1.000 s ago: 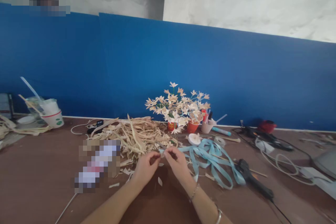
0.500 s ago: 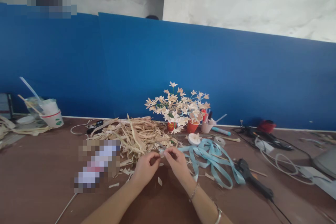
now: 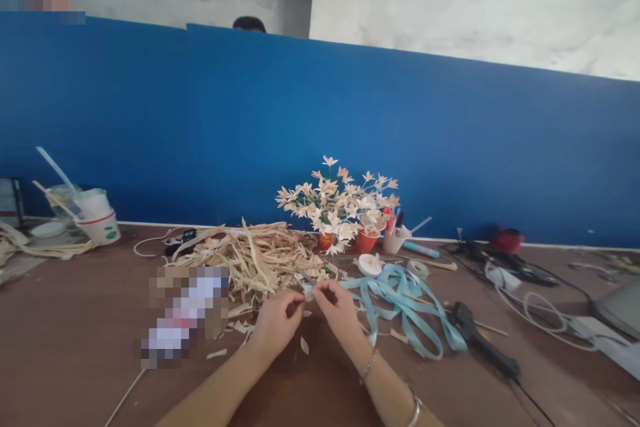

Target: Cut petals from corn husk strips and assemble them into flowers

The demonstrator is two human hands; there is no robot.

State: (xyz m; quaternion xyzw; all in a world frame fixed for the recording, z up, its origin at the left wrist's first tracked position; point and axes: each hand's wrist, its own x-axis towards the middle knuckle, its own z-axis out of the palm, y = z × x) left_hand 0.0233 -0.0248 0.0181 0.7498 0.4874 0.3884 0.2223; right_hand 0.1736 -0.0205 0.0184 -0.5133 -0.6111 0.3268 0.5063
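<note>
My left hand (image 3: 281,320) and my right hand (image 3: 339,310) meet at the middle of the table, thumbs and fingertips pinched close together. Between them shows the end of a light blue ribbon (image 3: 307,291), with something small and pale against it that I cannot make out. From behind my right hand the ribbon runs off into loose loops (image 3: 395,293) on the table. Left of my hands lies a heap of dried pale husk strips (image 3: 260,253). A small petal-shaped scrap (image 3: 305,345) rests just below my fingers.
Pale handmade flowers (image 3: 335,197) stand in small red pots (image 3: 367,241) at the back. A black glue gun (image 3: 485,340) lies to the right, near cables. A paper cup (image 3: 103,225) stands far left. A blue partition (image 3: 250,120) closes off the table's rear; people's heads show above it.
My hands stay almost in place, still pinching the ribbon. Behind the partition, the people's heads have shifted to the left.
</note>
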